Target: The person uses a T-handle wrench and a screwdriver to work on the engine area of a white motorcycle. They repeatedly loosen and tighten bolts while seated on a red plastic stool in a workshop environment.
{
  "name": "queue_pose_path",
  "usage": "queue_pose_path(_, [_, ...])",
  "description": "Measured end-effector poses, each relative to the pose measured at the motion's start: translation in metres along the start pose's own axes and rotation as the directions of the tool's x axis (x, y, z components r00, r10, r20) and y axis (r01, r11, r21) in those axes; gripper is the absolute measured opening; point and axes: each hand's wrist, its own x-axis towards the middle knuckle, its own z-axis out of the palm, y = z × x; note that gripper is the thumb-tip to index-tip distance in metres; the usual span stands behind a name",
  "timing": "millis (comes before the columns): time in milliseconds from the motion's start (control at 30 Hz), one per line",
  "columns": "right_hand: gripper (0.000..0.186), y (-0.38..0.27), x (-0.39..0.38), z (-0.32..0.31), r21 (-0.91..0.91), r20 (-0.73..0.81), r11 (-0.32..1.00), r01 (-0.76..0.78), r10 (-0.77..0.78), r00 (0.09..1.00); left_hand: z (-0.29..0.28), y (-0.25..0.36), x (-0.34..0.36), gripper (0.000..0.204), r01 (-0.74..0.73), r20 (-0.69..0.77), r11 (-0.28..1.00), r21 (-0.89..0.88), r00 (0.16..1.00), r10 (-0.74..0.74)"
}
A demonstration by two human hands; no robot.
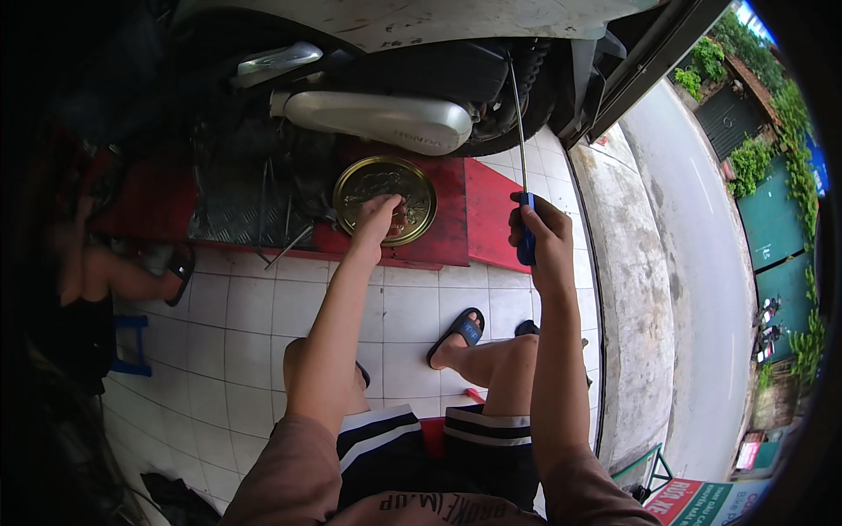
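Observation:
My right hand point(545, 230) grips the blue handle of a long screwdriver point(524, 153). Its thin metal shaft points away from me, and the tip reaches the dark side cover point(465, 70) of a motorbike near the rear shock absorber point(532, 66). To the left, my left hand point(381, 219) is over a round gold-coloured metal tray point(427, 206), fingers drawn together inside it. Small metal pieces point(373, 186), too small to name, lie in that tray. Whatever those fingers hold is hidden.
The motorbike, with its silver exhaust cover point(377, 121), stands on a red lift platform point(452, 210). A metal rod point(289, 248) juts over the platform's near edge. Another person point(132, 272) sits at the left by a blue stool point(132, 344). Beyond a kerb at right runs a road point(693, 254).

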Motion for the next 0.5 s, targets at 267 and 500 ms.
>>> queue_pose_path(267, [0.025, -0.006, 0.002, 0.010, 0.025, -0.012, 1.000, -0.018, 0.019, 1.000, -0.002, 0.006, -0.004, 0.016, -0.011, -0.011, 1.000, -0.002, 1.000, 0.011])
queue_pose_path(500, [0.025, -0.014, 0.005, 0.009, -0.020, -0.042, 0.999, -0.033, 0.032, 0.999, -0.001, 0.007, -0.004, 0.016, -0.009, -0.003, 1.000, -0.020, 1.000, 0.009])
